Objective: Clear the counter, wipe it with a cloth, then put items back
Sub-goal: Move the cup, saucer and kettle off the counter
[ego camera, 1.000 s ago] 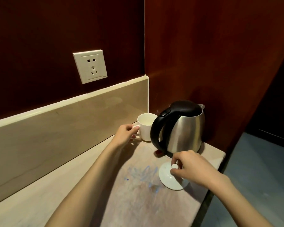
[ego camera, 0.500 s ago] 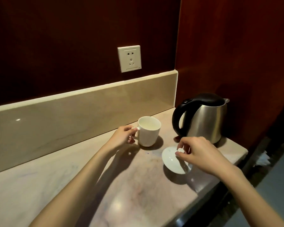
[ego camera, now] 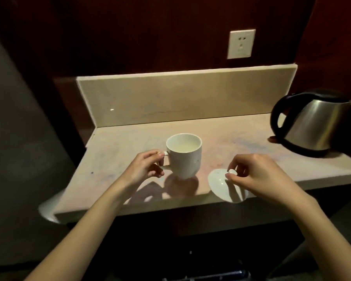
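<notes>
My left hand (ego camera: 146, 167) has fingers and thumb curled round the handle of the white mug (ego camera: 184, 155), which hangs lifted over the worktop (ego camera: 130, 151), its shadow thrown below it near the front edge. My right hand (ego camera: 259, 175) pinches the small knob of the white lid (ego camera: 225, 185) between fingertips; the lid is tilted and hangs out past the front edge

Progress, as I judge it: clearing is under way, not finished. Mug and lid are both in hand and leaving the surface. The steel kettle (ego camera: 312, 126), black handle turned toward me, sits at the right end of the worktop, not yet moved. No cloth in view, so wiping looks not begun; putting things back is all to come

Surface: pale stone, faint blue and pink smears across the middle and toward the kettle, a dark speck near the left front. A low upstand (ego camera: 186, 96) of the same stone runs along the back edge

Room: dark wood panelling behind and on the right, a white wall socket (ego camera: 241, 44) above the upstand toward the right back corner. Dim light, floor below in shadow
</notes>
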The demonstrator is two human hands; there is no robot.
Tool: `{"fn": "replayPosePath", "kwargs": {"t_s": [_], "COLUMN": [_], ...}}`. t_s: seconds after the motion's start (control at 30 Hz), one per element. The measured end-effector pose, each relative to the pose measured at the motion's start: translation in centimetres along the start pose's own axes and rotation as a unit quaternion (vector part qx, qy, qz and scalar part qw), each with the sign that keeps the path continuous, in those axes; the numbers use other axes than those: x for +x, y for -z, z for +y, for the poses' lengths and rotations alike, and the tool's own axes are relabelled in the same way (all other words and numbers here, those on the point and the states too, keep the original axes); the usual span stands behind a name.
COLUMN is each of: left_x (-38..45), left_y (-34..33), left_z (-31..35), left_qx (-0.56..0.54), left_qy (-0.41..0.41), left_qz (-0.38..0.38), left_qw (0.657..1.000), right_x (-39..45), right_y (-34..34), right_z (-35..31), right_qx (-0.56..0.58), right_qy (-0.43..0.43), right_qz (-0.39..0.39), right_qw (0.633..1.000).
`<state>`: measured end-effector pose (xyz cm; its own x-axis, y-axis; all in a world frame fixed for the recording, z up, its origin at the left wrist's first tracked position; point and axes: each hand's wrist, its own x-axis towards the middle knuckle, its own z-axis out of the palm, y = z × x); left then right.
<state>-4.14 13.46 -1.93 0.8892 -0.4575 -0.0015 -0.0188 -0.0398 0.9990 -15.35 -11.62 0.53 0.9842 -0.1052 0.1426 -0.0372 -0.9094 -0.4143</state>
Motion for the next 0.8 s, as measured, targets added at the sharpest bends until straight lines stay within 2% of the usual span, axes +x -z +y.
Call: {"fn": "replayPosePath", "kwargs": {"t_s": [0.3,0.53,0.8], "left_x": [-11.7,-18.2,-24.9], "left_y": [5.6,11.7,22.8], "left_z": [-2.3,-6.3,-11.8], "left_qx": [-0.014,-0.008,0.020], "left_qy": [0.017,0.010,0.012], "left_qz": [0.080,0.125,0.159], "left_qw": [0.997,0.992,0.987], "right_x": [-2.7,-2.8,-3.9], "right_y": [-4.7,-10.6,-19.7], "right_z": [-7.8,-14.2,-24.3], "right_qx": [0.039,-0.001,-0.013], "right_qy": [0.070,0.130,0.130], "right_qz": [-0.050,-0.090,-0.146], "right_qw": [0.996,0.987,0.981]}}
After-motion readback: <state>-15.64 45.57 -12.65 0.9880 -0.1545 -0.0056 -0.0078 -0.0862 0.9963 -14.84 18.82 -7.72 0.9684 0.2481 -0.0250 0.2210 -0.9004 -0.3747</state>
